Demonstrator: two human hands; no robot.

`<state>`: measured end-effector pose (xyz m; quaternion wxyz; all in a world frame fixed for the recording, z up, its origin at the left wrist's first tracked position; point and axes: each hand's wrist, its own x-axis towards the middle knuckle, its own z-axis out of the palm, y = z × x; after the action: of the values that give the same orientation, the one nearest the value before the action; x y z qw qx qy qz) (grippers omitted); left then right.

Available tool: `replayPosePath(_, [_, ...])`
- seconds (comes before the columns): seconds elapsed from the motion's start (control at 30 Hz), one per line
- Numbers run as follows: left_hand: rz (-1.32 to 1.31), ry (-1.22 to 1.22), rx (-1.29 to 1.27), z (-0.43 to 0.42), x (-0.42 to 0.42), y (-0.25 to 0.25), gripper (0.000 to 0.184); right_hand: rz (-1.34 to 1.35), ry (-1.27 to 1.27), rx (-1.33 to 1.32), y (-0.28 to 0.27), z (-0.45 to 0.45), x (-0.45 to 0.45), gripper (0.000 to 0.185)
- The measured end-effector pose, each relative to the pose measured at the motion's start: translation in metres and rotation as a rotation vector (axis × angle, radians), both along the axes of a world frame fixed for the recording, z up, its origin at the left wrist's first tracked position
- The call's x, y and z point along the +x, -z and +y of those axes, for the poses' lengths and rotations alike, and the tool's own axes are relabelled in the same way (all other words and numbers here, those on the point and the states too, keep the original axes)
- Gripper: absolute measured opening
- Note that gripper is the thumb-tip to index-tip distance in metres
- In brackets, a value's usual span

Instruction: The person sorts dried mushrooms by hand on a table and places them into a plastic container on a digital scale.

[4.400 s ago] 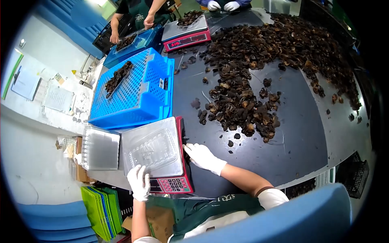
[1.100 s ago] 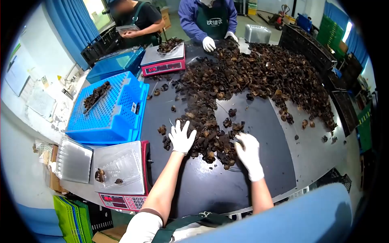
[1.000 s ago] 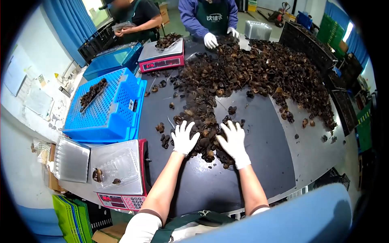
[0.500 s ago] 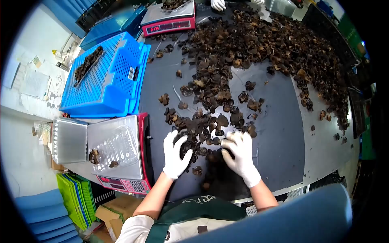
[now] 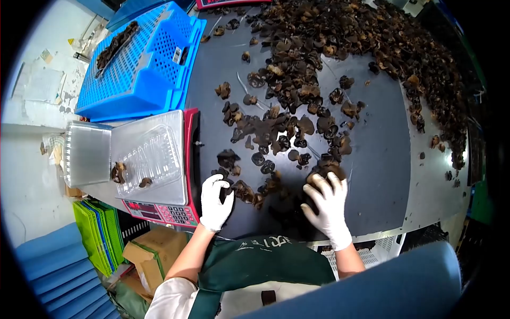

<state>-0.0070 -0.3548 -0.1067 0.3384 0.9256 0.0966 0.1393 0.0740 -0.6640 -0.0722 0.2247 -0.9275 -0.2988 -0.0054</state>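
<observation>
Dark wood ear mushrooms (image 5: 297, 125) lie loosely over the black mat (image 5: 372, 186) in front of me. My left hand (image 5: 215, 204), in a white glove, is at the mat's near left side beside the scale. Its fingers curve with the thumb apart, touching a few wood ears (image 5: 227, 159). My right hand (image 5: 330, 207), also gloved, lies with spread, bent fingers against a small clump of wood ears (image 5: 326, 170). Its fingertips partly cover that clump. On the scale (image 5: 122, 141) rests a clear plastic tray (image 5: 156, 154) with two wood ear pieces in it.
A stack of clear trays (image 5: 87, 154) stands left of the scale. Behind it is an upturned blue crate (image 5: 143, 80) carrying a strip of dark material (image 5: 117, 45). A large wood ear heap (image 5: 393, 48) spreads across the far right. Another scale (image 5: 228, 2) shows at the top edge.
The view has tilted down, so the table appears higher. My hands have drawn nearer the table's front edge and farther apart. Some wood ears beside them have shifted.
</observation>
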Motion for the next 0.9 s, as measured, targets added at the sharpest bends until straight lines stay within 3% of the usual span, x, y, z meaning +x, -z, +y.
replayPosePath(0.13, [0.047,0.182,0.088,-0.009,-0.025,-0.002,0.026,0.025,0.248,0.034,0.016,-0.012,-0.021,0.056])
replayPosePath(0.23, [0.088,0.347,0.083,-0.013,-0.041,-0.008,0.026,0.083,0.083,0.099,0.013,-0.003,-0.038,0.051])
replayPosePath(0.33, [0.073,0.256,-0.04,-0.01,-0.05,-0.008,0.027,-0.015,0.139,0.2,-0.008,0.018,-0.039,0.037])
replayPosePath(0.43, [0.038,0.079,-0.18,-0.01,-0.058,-0.007,0.028,-0.013,-0.045,0.406,-0.002,0.043,-0.012,0.03])
replayPosePath(0.5, [0.014,-0.022,-0.287,-0.009,-0.059,-0.002,0.031,-0.014,-0.094,0.338,-0.001,0.072,-0.007,0.026])
replayPosePath(0.67, [-0.02,-0.082,-0.261,-0.005,-0.058,0.0,0.035,-0.023,-0.154,0.057,0.018,0.105,0.004,0.027])
replayPosePath(0.73, [-0.031,-0.101,-0.288,-0.005,-0.057,0.0,0.035,0.039,-0.151,0.36,0.019,0.091,0.012,0.03])
replayPosePath(0.77, [-0.051,-0.107,-0.236,-0.005,-0.055,-0.001,0.035,0.196,-0.081,0.522,0.013,0.08,0.012,0.033])
replayPosePath(0.8, [-0.069,-0.112,-0.186,-0.006,-0.052,-0.002,0.035,0.436,0.035,0.516,-0.013,0.064,0.015,0.032])
replayPosePath(0.83, [-0.125,-0.104,-0.144,-0.008,-0.044,-0.006,0.032,0.434,0.042,0.589,-0.015,0.042,0.019,0.032])
replayPosePath(0.87, [-0.121,-0.097,-0.102,-0.008,-0.037,-0.008,0.032,0.697,0.25,0.751,-0.029,0.023,0.016,0.023])
replayPosePath(0.9, [-0.143,-0.085,-0.055,-0.006,-0.028,-0.008,0.033,0.869,0.099,1.132,-0.024,-0.011,0.011,0.022])
